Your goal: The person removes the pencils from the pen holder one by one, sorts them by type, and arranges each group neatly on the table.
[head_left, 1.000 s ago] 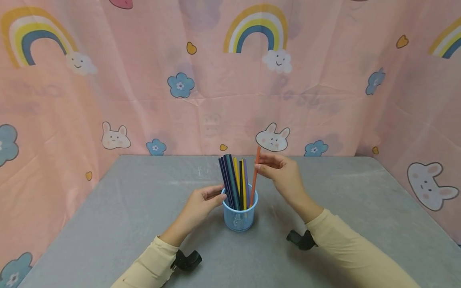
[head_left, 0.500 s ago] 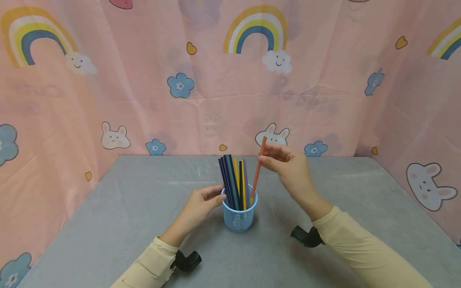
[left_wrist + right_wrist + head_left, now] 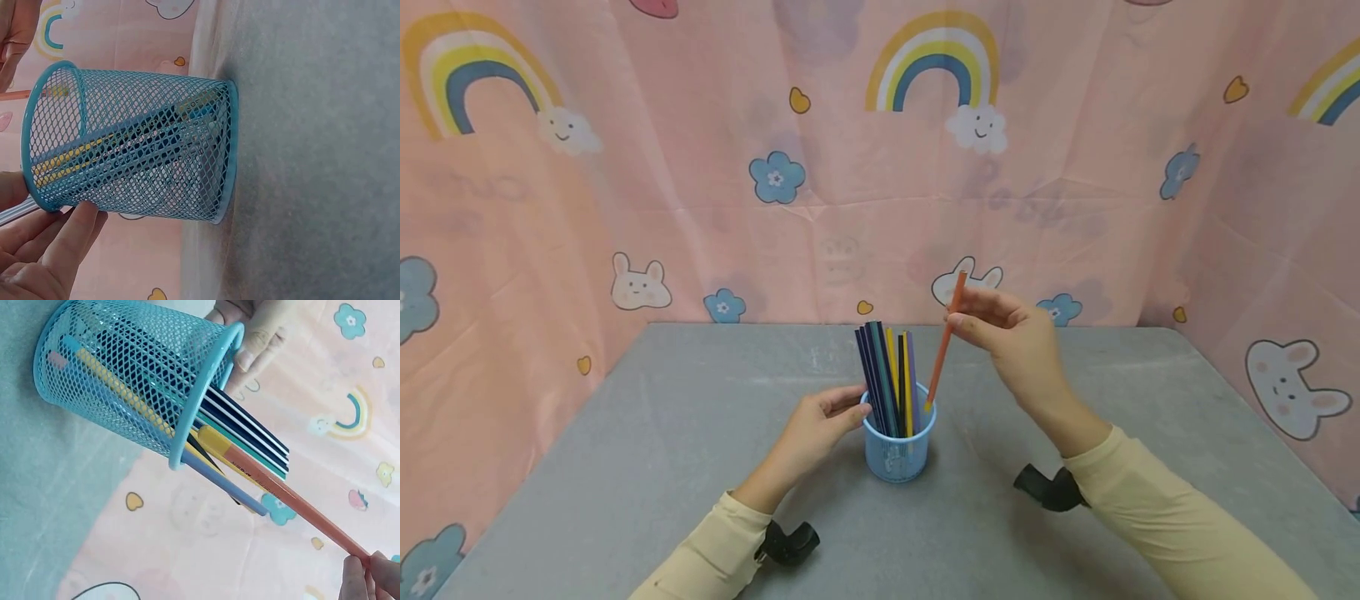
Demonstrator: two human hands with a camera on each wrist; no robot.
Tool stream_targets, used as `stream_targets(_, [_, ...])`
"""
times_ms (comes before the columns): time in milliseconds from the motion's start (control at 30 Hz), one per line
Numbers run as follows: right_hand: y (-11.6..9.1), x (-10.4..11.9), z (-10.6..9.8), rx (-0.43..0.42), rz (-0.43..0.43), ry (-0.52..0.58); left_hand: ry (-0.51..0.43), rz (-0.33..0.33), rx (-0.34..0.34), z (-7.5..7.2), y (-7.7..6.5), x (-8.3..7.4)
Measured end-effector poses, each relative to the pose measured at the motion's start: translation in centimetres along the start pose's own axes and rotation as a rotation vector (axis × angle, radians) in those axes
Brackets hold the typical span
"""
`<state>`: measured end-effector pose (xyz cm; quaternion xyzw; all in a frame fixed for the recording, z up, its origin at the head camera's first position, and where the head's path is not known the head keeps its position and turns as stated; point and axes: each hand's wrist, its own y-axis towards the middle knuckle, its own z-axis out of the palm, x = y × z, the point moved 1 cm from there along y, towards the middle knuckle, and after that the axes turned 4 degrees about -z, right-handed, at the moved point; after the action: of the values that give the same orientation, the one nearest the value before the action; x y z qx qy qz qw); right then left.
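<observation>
A light-blue mesh pencil cup (image 3: 898, 460) stands upright on the table. My left hand (image 3: 814, 432) grips its left rim, thumb at the top edge and fingers along the outer wall. Several pencils (image 3: 250, 428) in dark blue, teal, yellow, black and purple lean inside it. Above the right side, my right hand (image 3: 1026, 354) pinches an orange pencil (image 3: 946, 343) near its upper end between thumb and fingertips. The pencil slants, and its rounded yellow lower end (image 3: 214, 440) is at the rim. In the left wrist view, the mesh wall (image 3: 150, 144) shows the pencils through it.
The grey table (image 3: 700, 367) spreads around the cup. Behind it hangs a pink cloth (image 3: 700, 167) printed with rainbows, rabbits and flowers. A black wrist-worn device (image 3: 790, 543) sits on the left sleeve, and another black device (image 3: 1051, 488) on the right.
My right hand has moved up and to the right, drawing the orange pencil up out of the cup until its yellow end shows. The left hand and cup have stayed in place.
</observation>
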<state>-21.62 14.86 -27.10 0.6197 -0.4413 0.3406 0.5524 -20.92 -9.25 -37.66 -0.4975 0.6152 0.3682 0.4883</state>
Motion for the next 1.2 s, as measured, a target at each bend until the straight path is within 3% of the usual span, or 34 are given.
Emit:
stream_targets(333, [0.1,0.6,-1.4,0.005,-0.031,0.061,0.004,-0.003,0.001,0.1,0.0,0.0])
stream_targets(600, [-0.1,-0.2,-1.9,0.033,0.03,-0.034,0.017,0.004,-0.002,0.0,0.0,0.1])
stream_targets(1200, [0.4,-3.3,-2.5,0.081,0.182,-0.066,0.003,0.003,-0.006,0.0,0.1,0.2])
